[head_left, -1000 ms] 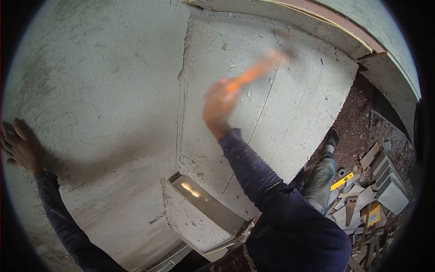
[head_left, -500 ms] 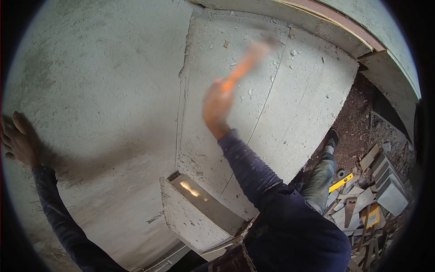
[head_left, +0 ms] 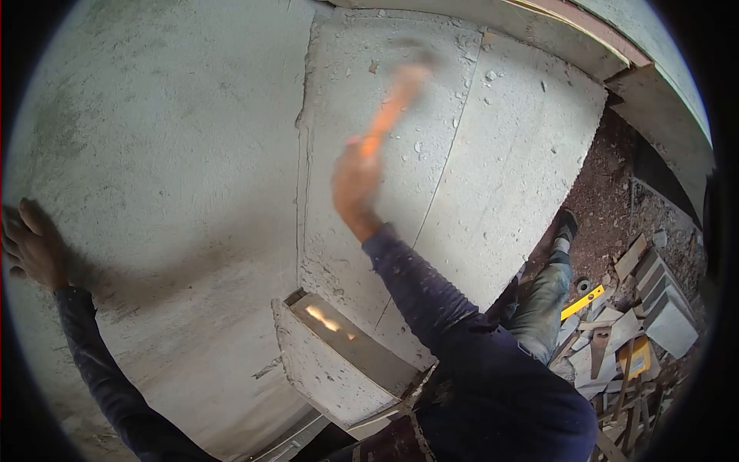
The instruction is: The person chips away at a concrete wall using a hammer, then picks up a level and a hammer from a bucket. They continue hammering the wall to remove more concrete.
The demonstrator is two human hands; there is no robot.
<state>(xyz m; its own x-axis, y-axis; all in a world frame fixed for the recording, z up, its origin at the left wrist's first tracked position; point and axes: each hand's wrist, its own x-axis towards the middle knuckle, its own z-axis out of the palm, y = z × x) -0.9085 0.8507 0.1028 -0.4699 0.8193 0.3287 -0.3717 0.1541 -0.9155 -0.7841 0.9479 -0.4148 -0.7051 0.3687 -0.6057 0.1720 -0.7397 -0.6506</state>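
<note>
My right hand (head_left: pixel 356 183) is wrapped round the orange handle of a hammer (head_left: pixel 389 108). The hammer's head is blurred by motion, over the upper part of a pale, crumb-strewn board (head_left: pixel 508 154) with a thin seam down it. My left hand (head_left: pixel 35 245) lies against the plastered wall (head_left: pixel 185 115) at the far left, its fingers spread and nothing in them. Whether the hammer's head touches any surface cannot be made out.
A boxed ledge (head_left: pixel 350 335) juts out below the board. At the lower right lie a yellow level (head_left: pixel 583 302), a saw (head_left: pixel 599 350), stacked blocks (head_left: pixel 668 316) and broken scraps beside my foot (head_left: pixel 566 225). A curved edge (head_left: pixel 539 31) runs along the top right.
My right hand and the hammer have moved a little to the left. My left hand stays on the wall, slightly lower in view.
</note>
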